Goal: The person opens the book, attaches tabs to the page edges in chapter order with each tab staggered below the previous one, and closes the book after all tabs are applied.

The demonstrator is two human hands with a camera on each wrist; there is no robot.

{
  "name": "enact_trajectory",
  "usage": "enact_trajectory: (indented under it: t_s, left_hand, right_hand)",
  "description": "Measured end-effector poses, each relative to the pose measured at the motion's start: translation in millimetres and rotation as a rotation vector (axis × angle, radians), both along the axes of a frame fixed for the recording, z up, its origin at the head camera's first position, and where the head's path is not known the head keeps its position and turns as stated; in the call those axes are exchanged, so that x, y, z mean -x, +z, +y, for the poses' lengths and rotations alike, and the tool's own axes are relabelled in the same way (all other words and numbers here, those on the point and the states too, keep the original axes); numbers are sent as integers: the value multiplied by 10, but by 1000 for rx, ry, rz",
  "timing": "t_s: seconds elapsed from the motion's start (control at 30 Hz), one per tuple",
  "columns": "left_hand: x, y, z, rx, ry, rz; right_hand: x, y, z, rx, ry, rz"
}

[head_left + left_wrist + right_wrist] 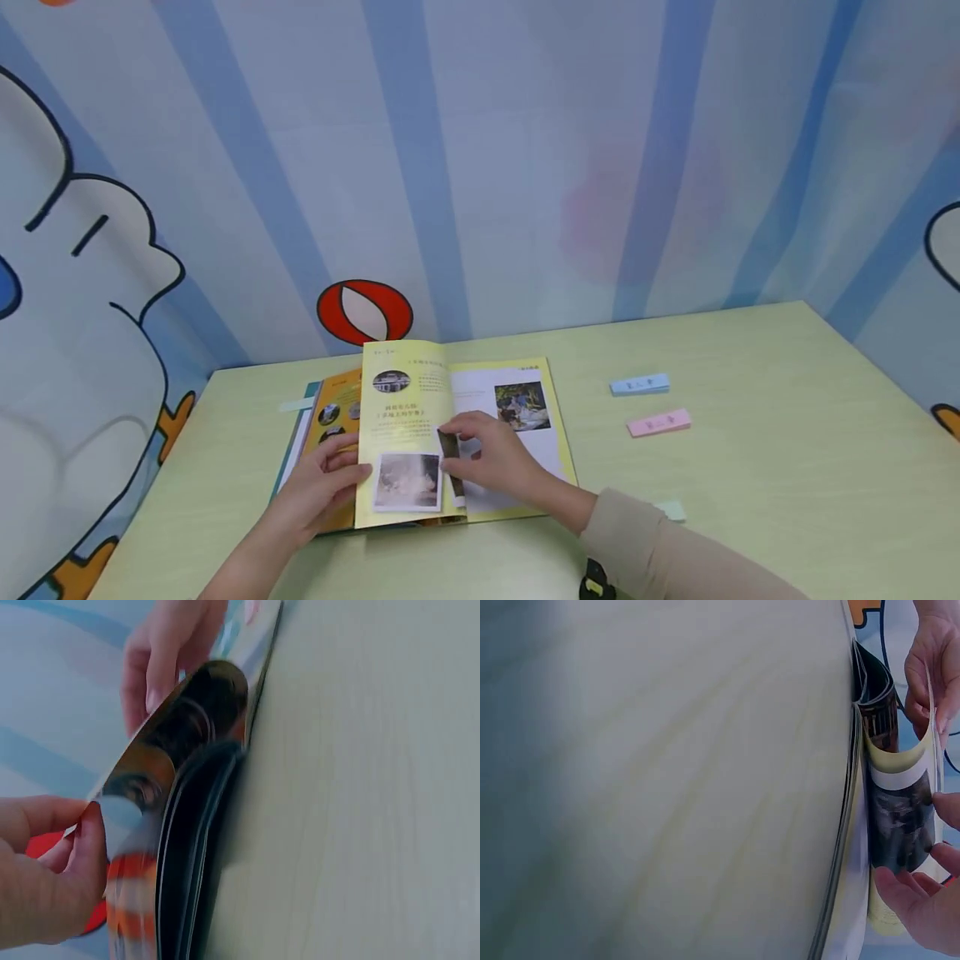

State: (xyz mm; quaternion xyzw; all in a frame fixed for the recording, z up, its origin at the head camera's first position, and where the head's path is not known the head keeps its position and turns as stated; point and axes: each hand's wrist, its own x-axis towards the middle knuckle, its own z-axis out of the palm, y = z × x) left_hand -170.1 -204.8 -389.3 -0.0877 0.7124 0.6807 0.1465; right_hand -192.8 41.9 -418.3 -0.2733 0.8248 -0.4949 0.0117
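An illustrated book (562, 467) lies open on the table, one printed page (397, 383) raised and curving up from the spine. My left hand (318, 483) pinches that page's outer edge between thumb and fingers; the pinch also shows at the left hand (56, 874) in the left wrist view. Close to the spine, my right hand (498, 454) touches the curved page beside a dark picture (900, 821), its thumb and fingers spread apart. Below the raised page, an orange page (341, 392) is partly hidden.
To the right lie a blue paper strip (640, 384) and a pink paper strip (659, 422), both with writing. A pale green slip (672, 510) is partly covered by the right sleeve. Another pale tab (296, 405) sticks out at the book's left edge. Behind the table (787, 467) hangs a patterned cloth.
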Motion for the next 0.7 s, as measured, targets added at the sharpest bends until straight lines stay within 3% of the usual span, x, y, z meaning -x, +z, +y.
enact_trajectory:
  t_s: [0.4,0.7]
  left_hand:
    - [93,-24,-694,426,21,-22]
    - [119,-103,-897,455,13,-78]
  right_hand:
    - [-38,51,-184,-42,73,-47]
    - [-35,44,-295,-151,169,60]
